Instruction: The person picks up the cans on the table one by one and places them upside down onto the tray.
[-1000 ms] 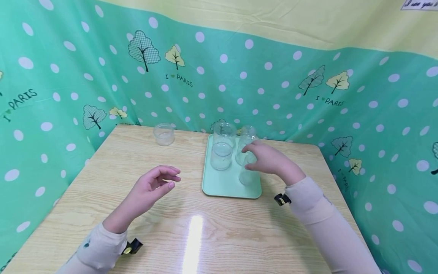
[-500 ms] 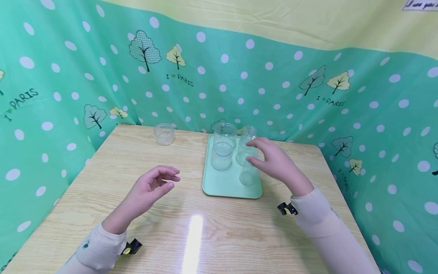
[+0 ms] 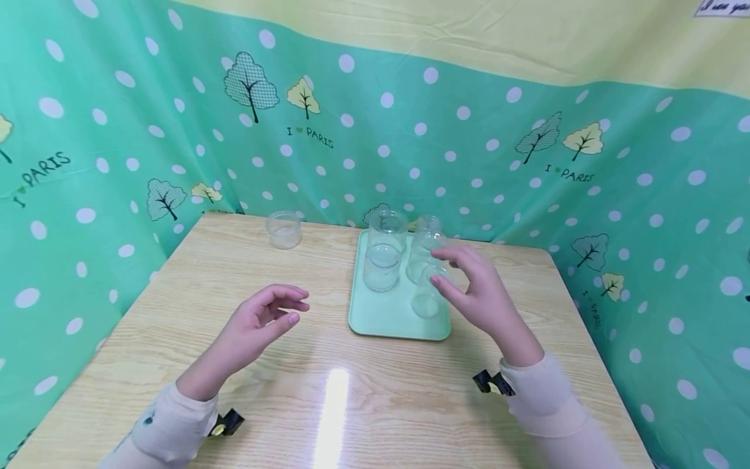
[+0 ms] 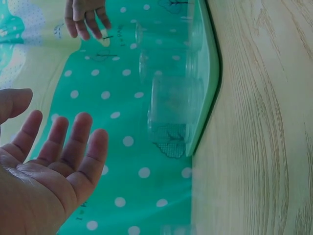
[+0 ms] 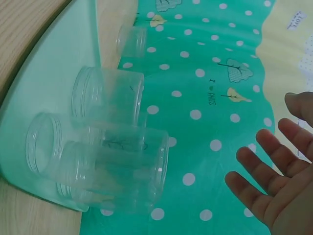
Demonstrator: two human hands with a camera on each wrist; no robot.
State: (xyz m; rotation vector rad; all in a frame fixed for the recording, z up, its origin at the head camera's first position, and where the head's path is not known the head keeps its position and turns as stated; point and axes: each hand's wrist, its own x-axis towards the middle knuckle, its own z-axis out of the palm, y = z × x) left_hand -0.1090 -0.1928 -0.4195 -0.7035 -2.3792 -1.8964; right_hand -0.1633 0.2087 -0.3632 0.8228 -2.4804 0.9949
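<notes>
A pale green tray (image 3: 377,322) on the table bears several clear plastic jars. Among them are a front-right jar (image 3: 425,306), a front-left jar (image 3: 381,275) and a wide back-left jar (image 3: 387,225). My right hand (image 3: 483,299) hovers just right of the front-right jar, its fingers loosely bent with nothing in them. In the right wrist view a gap separates the right hand's fingers (image 5: 259,164) from the tall jar (image 5: 117,152). Left of the tray, my left hand (image 3: 254,329) is held over the table, relaxed and holding nothing.
A lone low clear container (image 3: 284,231) stands near the table's back left edge. The wooden table (image 3: 410,404) backs onto a green dotted curtain (image 3: 328,169), which also encloses both sides. A bright light reflection streaks the table's front.
My right hand has drawn back to the right and toward me, from over the front-right jar to beside it. That jar stays on the tray. My left hand holds still.
</notes>
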